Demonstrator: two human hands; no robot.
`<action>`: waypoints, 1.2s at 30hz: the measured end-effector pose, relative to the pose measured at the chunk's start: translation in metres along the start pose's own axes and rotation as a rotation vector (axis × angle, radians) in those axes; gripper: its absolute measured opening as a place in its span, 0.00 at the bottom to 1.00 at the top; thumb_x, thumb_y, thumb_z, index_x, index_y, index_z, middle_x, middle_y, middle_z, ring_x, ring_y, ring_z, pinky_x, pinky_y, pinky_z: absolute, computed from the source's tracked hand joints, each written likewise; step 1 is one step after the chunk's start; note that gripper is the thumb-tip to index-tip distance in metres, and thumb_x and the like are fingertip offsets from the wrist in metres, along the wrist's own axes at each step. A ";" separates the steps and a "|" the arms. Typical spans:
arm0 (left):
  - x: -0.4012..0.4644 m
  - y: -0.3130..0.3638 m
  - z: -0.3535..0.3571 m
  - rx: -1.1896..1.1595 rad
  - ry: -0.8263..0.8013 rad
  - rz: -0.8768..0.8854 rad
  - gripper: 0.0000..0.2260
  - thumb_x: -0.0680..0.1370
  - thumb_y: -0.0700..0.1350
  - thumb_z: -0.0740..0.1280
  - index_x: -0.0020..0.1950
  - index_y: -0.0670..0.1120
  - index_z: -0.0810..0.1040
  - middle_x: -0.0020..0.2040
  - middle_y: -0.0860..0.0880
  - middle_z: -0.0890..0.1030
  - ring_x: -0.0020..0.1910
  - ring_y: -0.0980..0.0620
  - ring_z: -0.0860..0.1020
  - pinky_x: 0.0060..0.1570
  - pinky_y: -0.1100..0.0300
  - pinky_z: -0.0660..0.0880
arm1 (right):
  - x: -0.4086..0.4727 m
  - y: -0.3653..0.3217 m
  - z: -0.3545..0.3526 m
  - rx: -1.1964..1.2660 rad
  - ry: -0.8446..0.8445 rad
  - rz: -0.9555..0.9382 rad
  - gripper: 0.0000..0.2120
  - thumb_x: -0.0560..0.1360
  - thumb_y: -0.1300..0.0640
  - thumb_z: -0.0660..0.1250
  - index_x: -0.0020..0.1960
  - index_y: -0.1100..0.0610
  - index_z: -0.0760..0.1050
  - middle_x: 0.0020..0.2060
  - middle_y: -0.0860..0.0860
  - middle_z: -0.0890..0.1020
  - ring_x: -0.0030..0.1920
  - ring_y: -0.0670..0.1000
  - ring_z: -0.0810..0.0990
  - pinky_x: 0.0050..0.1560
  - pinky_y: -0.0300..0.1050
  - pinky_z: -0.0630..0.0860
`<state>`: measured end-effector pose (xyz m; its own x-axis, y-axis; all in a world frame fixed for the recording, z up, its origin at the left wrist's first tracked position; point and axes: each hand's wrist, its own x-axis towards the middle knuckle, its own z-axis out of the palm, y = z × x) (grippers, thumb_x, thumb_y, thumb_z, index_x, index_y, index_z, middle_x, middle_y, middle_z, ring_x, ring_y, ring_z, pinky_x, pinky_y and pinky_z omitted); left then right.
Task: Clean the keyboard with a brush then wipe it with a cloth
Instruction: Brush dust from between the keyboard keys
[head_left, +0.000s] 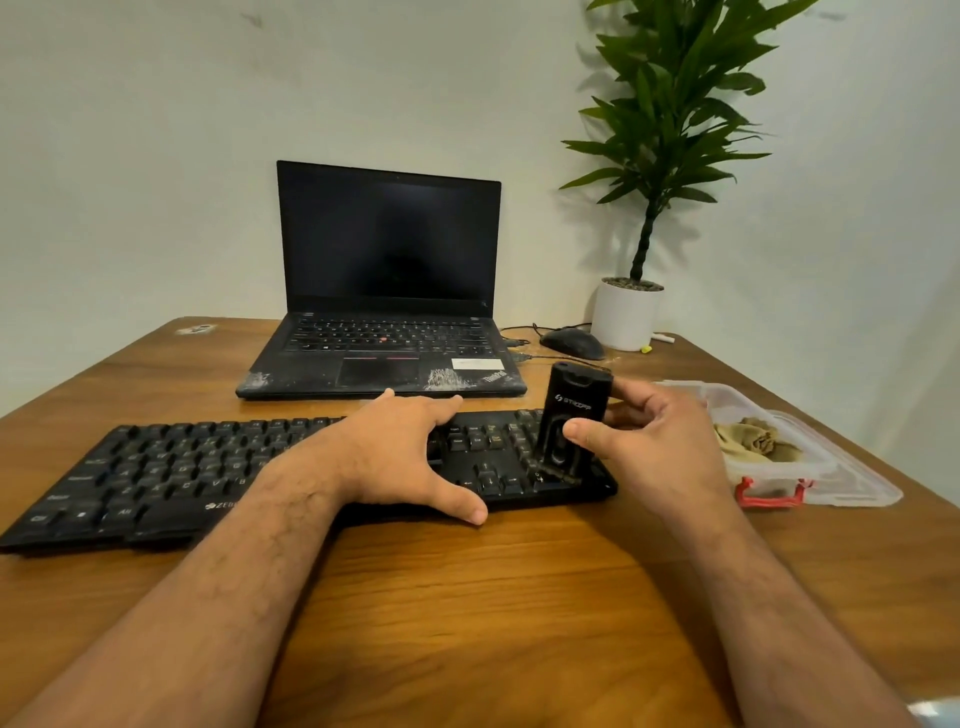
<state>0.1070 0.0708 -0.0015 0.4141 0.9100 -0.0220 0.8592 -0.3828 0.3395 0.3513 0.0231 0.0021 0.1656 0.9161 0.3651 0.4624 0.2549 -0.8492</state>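
A black keyboard (171, 467) lies across the wooden table in front of me. My left hand (410, 452) rests flat on its middle with fingers spread, thumb at the front edge. My right hand (649, 436) grips a black brush (571, 415) with a white logo, held upright. The brush's bristle end touches the keys at the keyboard's right end. A tan cloth (753, 441) lies crumpled in a clear plastic box to the right.
An open black laptop (384, 358) stands behind the keyboard. A black mouse (571, 344) with its cable and a potted plant (628, 317) sit at the back right. The clear box (815, 483) has red latches. The wooden table (467, 597) stretches toward me.
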 end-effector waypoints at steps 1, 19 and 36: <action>0.000 0.000 0.000 0.001 -0.003 -0.004 0.60 0.56 0.77 0.71 0.81 0.56 0.53 0.78 0.58 0.63 0.77 0.54 0.60 0.79 0.46 0.41 | 0.002 -0.001 -0.002 -0.036 0.059 0.019 0.24 0.70 0.57 0.78 0.65 0.46 0.79 0.43 0.38 0.81 0.44 0.34 0.77 0.35 0.29 0.69; 0.002 -0.001 -0.002 -0.006 -0.032 -0.052 0.61 0.54 0.77 0.72 0.81 0.57 0.51 0.78 0.56 0.63 0.79 0.47 0.56 0.78 0.43 0.45 | -0.003 0.001 -0.004 0.040 -0.150 -0.001 0.14 0.66 0.64 0.79 0.45 0.58 0.75 0.42 0.50 0.84 0.43 0.41 0.83 0.41 0.41 0.74; 0.004 -0.003 0.000 -0.001 -0.027 -0.021 0.62 0.53 0.79 0.71 0.81 0.56 0.52 0.78 0.57 0.64 0.79 0.49 0.58 0.78 0.43 0.43 | 0.001 0.004 -0.004 0.078 -0.102 0.055 0.14 0.68 0.63 0.78 0.48 0.56 0.76 0.43 0.52 0.84 0.44 0.46 0.84 0.42 0.41 0.75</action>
<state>0.1060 0.0753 -0.0022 0.4035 0.9134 -0.0543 0.8678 -0.3633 0.3392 0.3574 0.0242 0.0006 0.0971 0.9551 0.2797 0.3849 0.2232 -0.8956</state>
